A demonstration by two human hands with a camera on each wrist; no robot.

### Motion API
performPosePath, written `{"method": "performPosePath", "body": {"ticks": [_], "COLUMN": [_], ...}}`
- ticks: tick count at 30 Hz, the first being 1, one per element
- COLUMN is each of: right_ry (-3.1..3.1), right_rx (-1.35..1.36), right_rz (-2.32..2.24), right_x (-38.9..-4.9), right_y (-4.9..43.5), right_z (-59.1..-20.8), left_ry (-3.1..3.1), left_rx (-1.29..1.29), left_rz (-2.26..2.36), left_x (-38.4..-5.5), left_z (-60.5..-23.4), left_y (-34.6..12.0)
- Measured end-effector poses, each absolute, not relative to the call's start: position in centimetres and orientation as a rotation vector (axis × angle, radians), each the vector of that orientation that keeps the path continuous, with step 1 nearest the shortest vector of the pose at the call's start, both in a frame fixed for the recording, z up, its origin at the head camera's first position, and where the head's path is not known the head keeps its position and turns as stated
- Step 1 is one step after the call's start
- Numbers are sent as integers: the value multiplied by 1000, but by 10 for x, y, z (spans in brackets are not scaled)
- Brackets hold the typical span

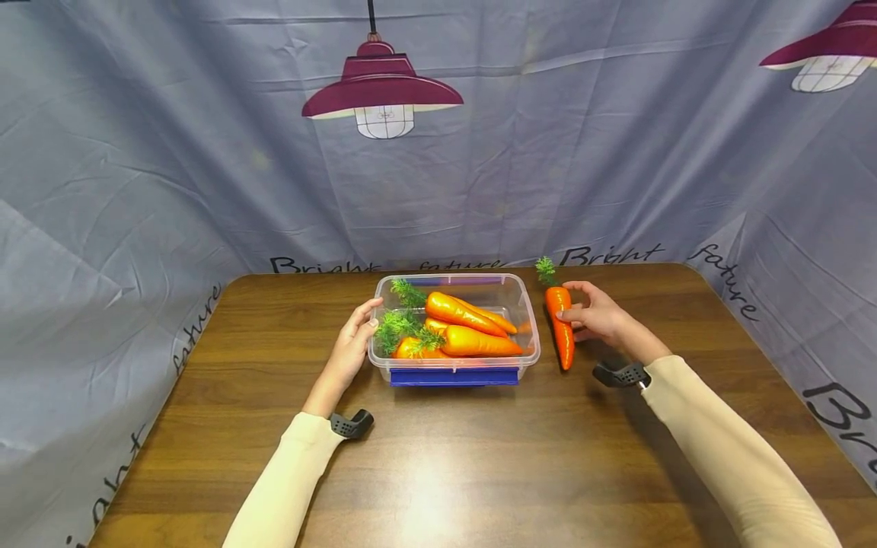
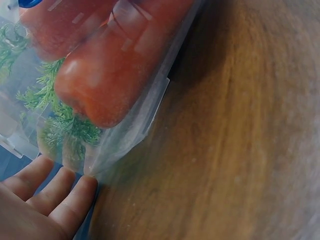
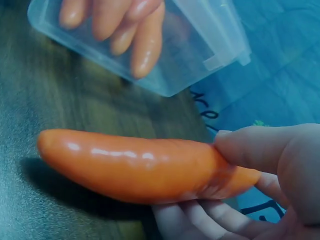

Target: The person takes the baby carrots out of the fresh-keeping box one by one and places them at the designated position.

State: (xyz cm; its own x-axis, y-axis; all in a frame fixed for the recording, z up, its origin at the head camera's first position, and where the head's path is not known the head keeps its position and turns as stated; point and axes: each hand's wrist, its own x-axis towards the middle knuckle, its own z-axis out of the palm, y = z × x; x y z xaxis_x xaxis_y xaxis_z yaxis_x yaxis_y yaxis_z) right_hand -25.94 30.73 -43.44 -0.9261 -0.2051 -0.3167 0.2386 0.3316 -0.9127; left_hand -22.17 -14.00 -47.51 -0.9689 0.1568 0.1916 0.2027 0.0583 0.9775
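Observation:
A clear plastic box (image 1: pixel 452 364) with a blue latch along its front side holds several orange carrots (image 1: pixel 479 341) with green feathery tops. At the box's left end, my left hand (image 1: pixel 351 346) touches the wall; in the left wrist view its fingertips (image 2: pixel 85 185) press the outside of the plastic. To the right of the box, my right hand (image 1: pixel 601 316) pinches a single carrot (image 1: pixel 562 327) between thumb and fingers near its leafy end. That carrot (image 3: pixel 130 165) shows its tip pointing away from the hand in the right wrist view, with a shadow on the table beneath it.
The brown wooden table (image 1: pixel 425 472) runs back to a grey-blue curtain (image 1: pixel 479 190) printed with lamps and lettering. Black wrist mounts (image 1: pixel 352 425) sit on both forearms.

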Motion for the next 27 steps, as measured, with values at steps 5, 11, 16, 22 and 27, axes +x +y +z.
{"method": "performPosePath", "body": {"ticks": [5, 11, 16, 22, 27], "right_ry": [2314, 2415, 2406, 2408, 2407], "right_rx": [65, 84, 96, 114, 133], "right_rz": [-1536, -1460, -1452, -1434, -1422], "right_x": [-257, -259, -259, -258, -258], "right_y": [304, 297, 299, 303, 304], "right_z": [-441, -443, -439, -433, -431], "left_ry": [-2262, -2246, -2245, -2253, -2260], "left_rx": [-397, -418, -420, -411, -402], "left_rz": [-2099, -2082, -2099, -2089, -2078], "left_x": [-221, -223, -223, -223, -222], "left_z": [-478, -477, -477, -476, -476], "left_y": [-140, -141, -141, -141, -141]}}
